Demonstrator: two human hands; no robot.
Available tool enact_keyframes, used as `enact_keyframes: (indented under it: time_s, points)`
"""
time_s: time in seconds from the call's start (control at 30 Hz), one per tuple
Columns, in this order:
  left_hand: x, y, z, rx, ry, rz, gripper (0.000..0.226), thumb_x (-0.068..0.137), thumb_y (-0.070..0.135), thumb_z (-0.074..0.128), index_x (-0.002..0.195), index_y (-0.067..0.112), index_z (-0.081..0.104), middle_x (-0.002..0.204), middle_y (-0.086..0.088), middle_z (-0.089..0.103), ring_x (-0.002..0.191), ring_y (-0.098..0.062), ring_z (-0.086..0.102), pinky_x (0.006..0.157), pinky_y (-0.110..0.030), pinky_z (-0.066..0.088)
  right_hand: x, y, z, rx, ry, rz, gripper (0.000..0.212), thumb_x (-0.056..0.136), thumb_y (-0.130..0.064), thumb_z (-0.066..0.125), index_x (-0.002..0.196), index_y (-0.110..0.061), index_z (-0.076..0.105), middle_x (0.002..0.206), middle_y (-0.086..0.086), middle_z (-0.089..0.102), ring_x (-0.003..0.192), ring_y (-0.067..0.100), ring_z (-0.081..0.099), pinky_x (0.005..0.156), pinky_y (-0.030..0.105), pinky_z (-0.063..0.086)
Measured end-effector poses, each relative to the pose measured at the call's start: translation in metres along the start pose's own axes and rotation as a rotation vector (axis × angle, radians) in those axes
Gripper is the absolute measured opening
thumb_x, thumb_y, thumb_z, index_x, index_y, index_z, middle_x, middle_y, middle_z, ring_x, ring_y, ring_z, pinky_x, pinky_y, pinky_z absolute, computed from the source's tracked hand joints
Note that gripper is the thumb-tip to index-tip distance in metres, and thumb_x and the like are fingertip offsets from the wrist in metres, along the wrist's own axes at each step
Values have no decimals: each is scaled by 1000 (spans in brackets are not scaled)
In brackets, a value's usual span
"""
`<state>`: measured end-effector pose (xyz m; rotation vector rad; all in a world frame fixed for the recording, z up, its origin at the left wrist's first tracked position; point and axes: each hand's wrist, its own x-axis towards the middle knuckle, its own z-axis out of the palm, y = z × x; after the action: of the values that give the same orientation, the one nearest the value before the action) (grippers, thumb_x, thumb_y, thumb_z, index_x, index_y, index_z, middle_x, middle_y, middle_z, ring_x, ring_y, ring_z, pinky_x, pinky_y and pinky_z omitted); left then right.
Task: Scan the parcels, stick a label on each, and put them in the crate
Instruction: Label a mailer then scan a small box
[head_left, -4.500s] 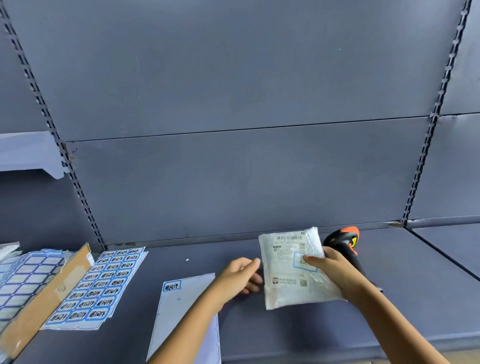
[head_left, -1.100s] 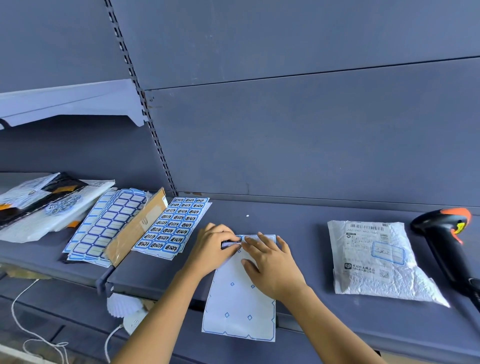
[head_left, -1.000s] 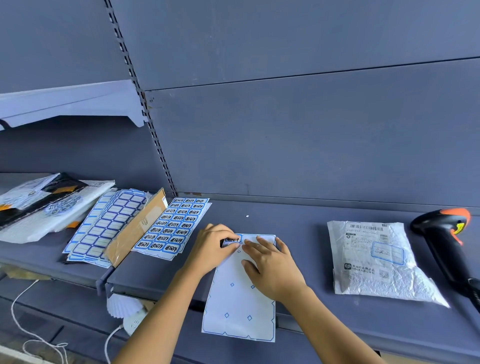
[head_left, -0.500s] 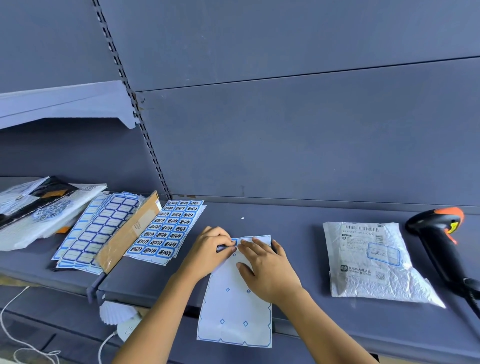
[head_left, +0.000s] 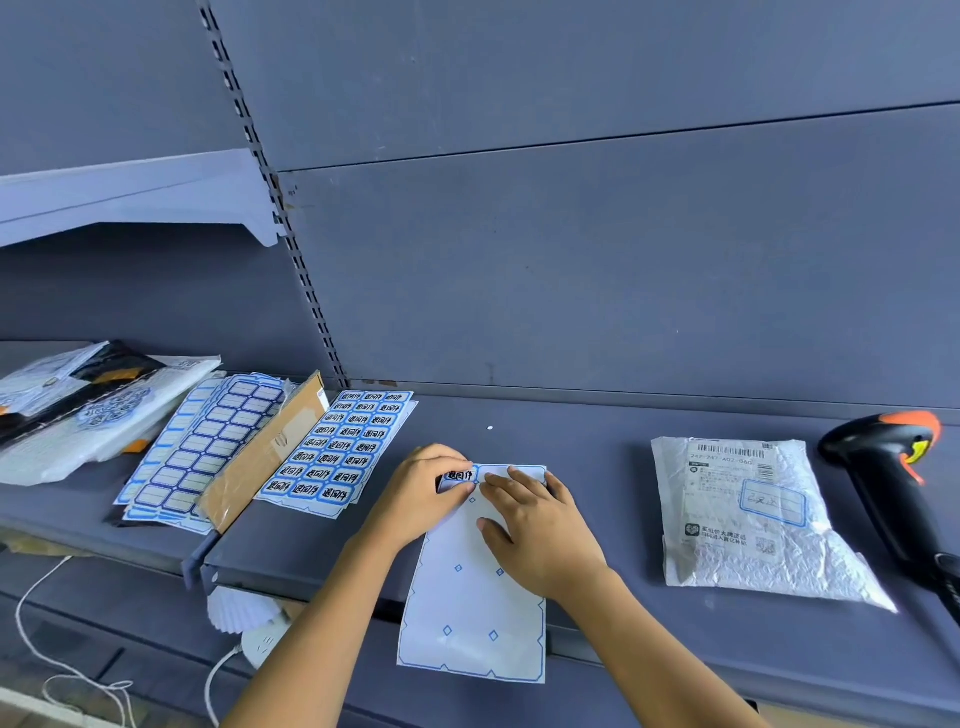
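Two hands work a nearly spent label sheet (head_left: 470, 597) that overhangs the near edge of a grey shelf (head_left: 597, 452). The left hand (head_left: 418, 501), fingers curled, pinches the last printed label (head_left: 460, 475) at the sheet's far left corner. The right hand (head_left: 537, 530) lies flat, fingers straight, pressing the sheet down. A white parcel (head_left: 748, 551) lies to the right, beside a black-and-orange scanner (head_left: 891, 483).
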<state>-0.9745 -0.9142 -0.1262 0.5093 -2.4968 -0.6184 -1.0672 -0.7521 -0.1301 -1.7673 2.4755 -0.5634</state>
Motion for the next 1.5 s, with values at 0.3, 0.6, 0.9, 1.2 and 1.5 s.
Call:
enact_keyframes:
  time_s: [0.3,0.6,0.9,1.2,1.5]
  points:
    - [-3,-2,5,40,32,79,19,79,22,67,90,9,75,86,-1,66,84,-11,60,73,-20,48,0,0,0,5,19,-19,88,74,-56,-5,147,-24,33,155,-10,29,147,15,16,118,41,1]
    - [-9,6,2,214,77,154,13,82,21,66,90,13,74,86,2,66,80,-16,62,62,-28,53,0,0,1,-5,32,-34,87,75,-55,-4,146,-25,35,155,-10,30,147,16,17,117,42,1]
    - [-4,2,4,137,62,66,20,84,19,69,101,11,74,107,3,68,94,-15,56,77,-22,44,0,1,3,24,85,-72,80,81,-51,3,135,-18,52,143,-5,49,144,19,27,117,42,0]
    - [6,-1,-4,141,-56,91,14,84,19,69,96,13,75,100,2,67,91,-12,52,79,-30,49,1,-1,-1,-8,43,-41,71,82,-48,12,127,-19,58,136,-6,57,138,19,39,114,46,22]
    - [4,6,-4,231,-40,109,12,85,23,66,91,15,73,92,4,66,87,-18,55,66,-34,51,-2,-5,-5,-59,86,-1,38,79,-42,39,95,-29,72,104,-14,71,99,12,67,82,34,53]
